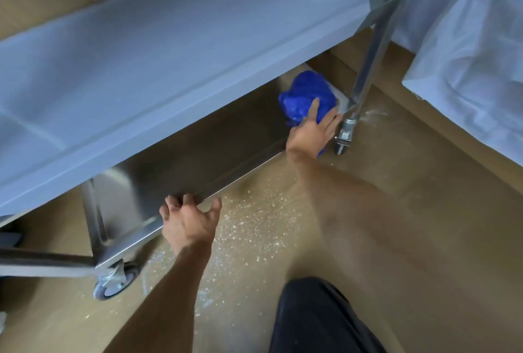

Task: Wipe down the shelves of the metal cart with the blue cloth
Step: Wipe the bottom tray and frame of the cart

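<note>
On lower shelf (198,160) | right hand (311,132) presses blue cloth (305,92) | upper shelf (169,55) overhangs

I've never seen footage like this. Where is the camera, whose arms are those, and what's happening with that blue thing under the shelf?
There is no machine here. A person wears one wide-angle camera on the head, so you look down at the work just as they do. In front stands a metal cart on wheels, with an upper shelf and a lower shelf beneath it. The right hand lies with straight fingers on a bunched blue cloth, pressing it onto the lower shelf's right end, beside the cart's leg. The left hand holds the front edge of that shelf, fingers curled over it. White specks are scattered on the tan floor. The dark shape at the bottom is the person's trouser leg, and white sheeting hangs at the right.
</note>
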`<action>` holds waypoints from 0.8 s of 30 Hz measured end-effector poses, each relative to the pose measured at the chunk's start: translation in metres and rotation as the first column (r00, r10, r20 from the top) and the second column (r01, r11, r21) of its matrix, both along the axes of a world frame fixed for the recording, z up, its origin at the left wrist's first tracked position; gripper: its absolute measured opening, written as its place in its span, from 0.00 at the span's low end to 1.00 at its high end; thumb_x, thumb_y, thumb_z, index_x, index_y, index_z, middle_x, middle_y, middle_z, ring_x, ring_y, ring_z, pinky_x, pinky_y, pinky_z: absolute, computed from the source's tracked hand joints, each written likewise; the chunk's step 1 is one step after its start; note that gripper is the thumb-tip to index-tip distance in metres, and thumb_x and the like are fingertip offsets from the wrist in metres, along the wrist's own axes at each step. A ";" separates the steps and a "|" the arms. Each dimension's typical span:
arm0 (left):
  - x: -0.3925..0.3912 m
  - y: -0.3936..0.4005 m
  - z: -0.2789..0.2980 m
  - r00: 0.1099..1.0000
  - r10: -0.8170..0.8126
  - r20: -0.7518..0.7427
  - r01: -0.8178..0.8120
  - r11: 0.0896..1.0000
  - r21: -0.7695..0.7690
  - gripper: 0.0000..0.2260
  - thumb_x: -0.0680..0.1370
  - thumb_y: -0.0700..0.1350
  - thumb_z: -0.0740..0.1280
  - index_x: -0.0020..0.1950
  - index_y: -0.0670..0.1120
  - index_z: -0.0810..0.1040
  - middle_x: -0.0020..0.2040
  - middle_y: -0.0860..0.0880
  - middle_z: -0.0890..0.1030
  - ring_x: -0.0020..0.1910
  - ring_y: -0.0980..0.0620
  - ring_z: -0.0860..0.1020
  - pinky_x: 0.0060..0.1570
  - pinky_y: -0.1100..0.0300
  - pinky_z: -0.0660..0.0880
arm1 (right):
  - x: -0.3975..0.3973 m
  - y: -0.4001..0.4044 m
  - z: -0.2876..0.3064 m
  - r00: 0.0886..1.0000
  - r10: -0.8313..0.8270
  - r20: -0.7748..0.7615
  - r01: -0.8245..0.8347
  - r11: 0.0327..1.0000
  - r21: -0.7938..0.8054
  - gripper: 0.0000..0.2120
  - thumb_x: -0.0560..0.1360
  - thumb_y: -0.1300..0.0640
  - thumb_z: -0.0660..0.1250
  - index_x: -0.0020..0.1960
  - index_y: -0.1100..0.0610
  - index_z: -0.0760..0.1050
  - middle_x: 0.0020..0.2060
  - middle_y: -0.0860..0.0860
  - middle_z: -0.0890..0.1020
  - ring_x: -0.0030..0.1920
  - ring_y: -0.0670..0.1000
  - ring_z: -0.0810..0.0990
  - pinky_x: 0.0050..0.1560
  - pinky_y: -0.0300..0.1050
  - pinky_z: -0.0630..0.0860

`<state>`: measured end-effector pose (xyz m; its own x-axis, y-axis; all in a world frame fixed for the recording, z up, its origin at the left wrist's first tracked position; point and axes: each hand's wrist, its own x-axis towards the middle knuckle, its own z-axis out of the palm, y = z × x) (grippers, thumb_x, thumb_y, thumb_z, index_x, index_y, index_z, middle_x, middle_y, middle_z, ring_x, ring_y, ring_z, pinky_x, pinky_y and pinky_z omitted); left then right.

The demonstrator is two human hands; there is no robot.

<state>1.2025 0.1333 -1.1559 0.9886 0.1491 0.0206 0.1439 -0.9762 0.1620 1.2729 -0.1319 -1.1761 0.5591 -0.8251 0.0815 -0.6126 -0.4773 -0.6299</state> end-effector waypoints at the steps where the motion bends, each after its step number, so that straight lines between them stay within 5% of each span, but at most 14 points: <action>1: -0.001 0.000 -0.003 1.000 -0.010 0.012 0.010 1.000 0.016 0.24 0.73 0.66 0.64 0.55 0.47 0.80 0.54 0.43 0.72 0.56 0.40 0.70 0.47 0.50 0.74 | 0.006 -0.002 0.003 0.997 -0.075 -0.014 0.075 0.997 0.014 0.35 0.76 0.58 0.63 0.80 0.51 0.54 0.78 0.65 0.48 0.78 0.65 0.43 0.76 0.58 0.48; 3: -0.001 -0.001 -0.007 0.999 0.015 0.040 -0.016 1.000 0.022 0.22 0.75 0.64 0.64 0.54 0.47 0.80 0.54 0.43 0.72 0.56 0.40 0.70 0.47 0.50 0.73 | 0.015 0.005 0.005 0.994 -0.078 -0.073 0.076 0.996 -0.037 0.35 0.76 0.56 0.62 0.80 0.53 0.53 0.78 0.67 0.49 0.78 0.66 0.45 0.76 0.60 0.48; 7: -0.002 -0.001 -0.008 0.999 0.016 0.042 -0.017 1.000 0.023 0.20 0.76 0.62 0.64 0.54 0.46 0.79 0.55 0.43 0.73 0.56 0.40 0.71 0.46 0.50 0.73 | 0.011 0.061 0.002 0.964 0.161 -0.210 -0.194 0.970 -0.146 0.31 0.77 0.51 0.58 0.79 0.52 0.57 0.77 0.66 0.57 0.77 0.65 0.53 0.75 0.59 0.49; 11: -0.007 0.014 -0.001 0.996 -0.056 0.075 0.061 0.996 -0.068 0.14 0.75 0.51 0.67 0.56 0.45 0.81 0.56 0.42 0.77 0.55 0.39 0.74 0.47 0.50 0.74 | -0.003 0.142 0.008 0.880 0.436 -0.189 -0.465 0.872 -0.151 0.26 0.74 0.51 0.56 0.72 0.50 0.71 0.71 0.64 0.70 0.71 0.63 0.66 0.71 0.57 0.59; 14: -0.012 0.036 -0.003 0.970 -0.234 0.071 0.238 0.970 -0.044 0.16 0.73 0.38 0.67 0.61 0.40 0.79 0.63 0.38 0.77 0.59 0.36 0.76 0.56 0.48 0.74 | -0.032 0.183 0.012 0.722 0.685 -0.098 -0.692 0.714 -0.107 0.25 0.71 0.52 0.55 0.65 0.51 0.79 0.64 0.62 0.77 0.64 0.63 0.74 0.64 0.58 0.69; 18: -0.011 0.052 0.004 0.960 -0.279 -0.011 0.278 0.959 -0.057 0.20 0.76 0.36 0.63 0.68 0.41 0.75 0.70 0.41 0.72 0.68 0.40 0.71 0.66 0.51 0.67 | -0.056 0.163 0.010 0.514 0.828 -0.224 -0.849 0.455 -0.269 0.24 0.76 0.54 0.55 0.71 0.50 0.72 0.67 0.60 0.74 0.66 0.61 0.72 0.65 0.56 0.69; 20: -0.013 0.053 0.007 0.964 -0.262 -0.039 0.258 0.961 -0.098 0.21 0.78 0.38 0.61 0.72 0.43 0.70 0.75 0.43 0.67 0.73 0.43 0.66 0.70 0.55 0.62 | -0.050 0.137 0.009 0.568 0.780 -0.264 -0.819 0.500 -0.283 0.24 0.79 0.56 0.56 0.76 0.50 0.66 0.71 0.60 0.69 0.71 0.61 0.67 0.70 0.55 0.64; 24: -0.015 0.049 0.009 0.966 -0.247 -0.075 0.231 0.957 -0.175 0.26 0.77 0.38 0.61 0.75 0.44 0.66 0.78 0.46 0.61 0.77 0.49 0.58 0.73 0.61 0.55 | -0.029 0.102 0.003 0.852 0.471 -0.229 -0.515 0.832 -0.204 0.27 0.81 0.58 0.56 0.79 0.50 0.57 0.77 0.62 0.59 0.78 0.61 0.55 0.75 0.54 0.53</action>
<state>1.1875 0.1818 -1.1465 0.9919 -0.0984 -0.0799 -0.0680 -0.9453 0.3189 1.2444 -0.0304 -1.1730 0.9090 -0.3997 0.1178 -0.3355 -0.8697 -0.3621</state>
